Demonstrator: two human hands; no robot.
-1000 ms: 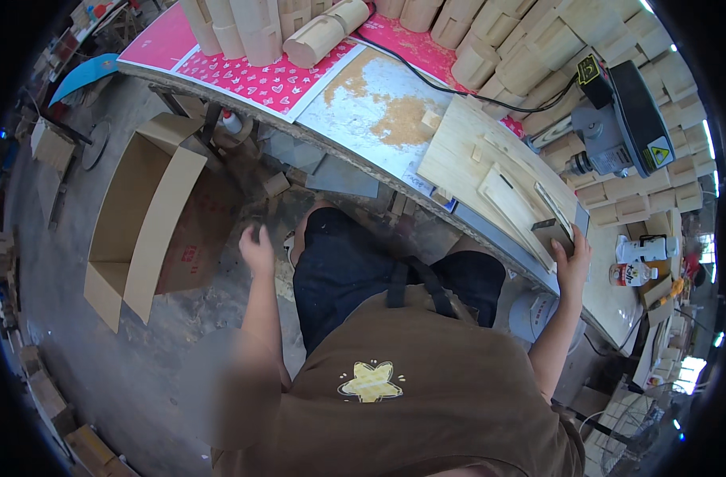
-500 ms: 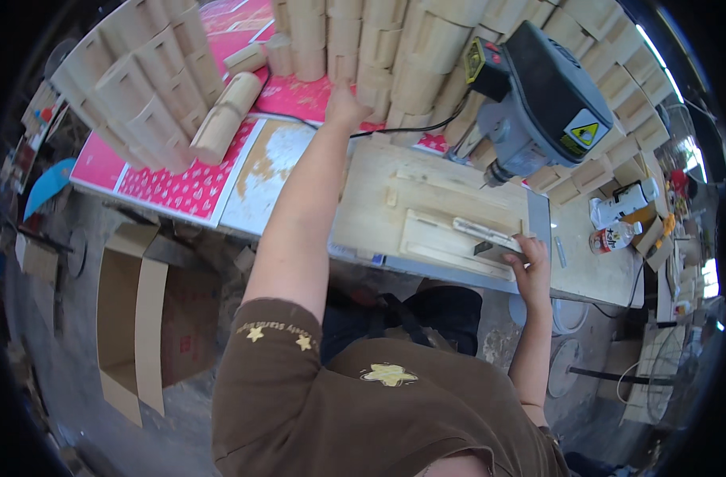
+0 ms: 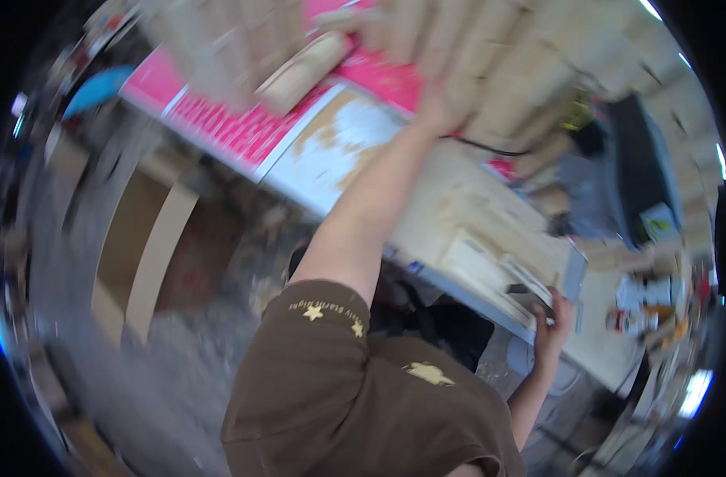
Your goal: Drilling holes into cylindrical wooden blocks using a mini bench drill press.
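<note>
Reaching up across the workbench [image 3: 363, 151], the person's left hand [image 3: 438, 99] lies among the stacked wooden blocks [image 3: 490, 48] at the back of the bench; blur hides whether its fingers are spread or closed on a block. At the bench's near edge, the right hand [image 3: 552, 314] curls around the rim of a flat wooden board [image 3: 498, 262], fingers pinching it. A grey machine [image 3: 633, 179] stands behind the board, and a pink patterned sheet [image 3: 236, 119] covers the bench's left end.
</note>
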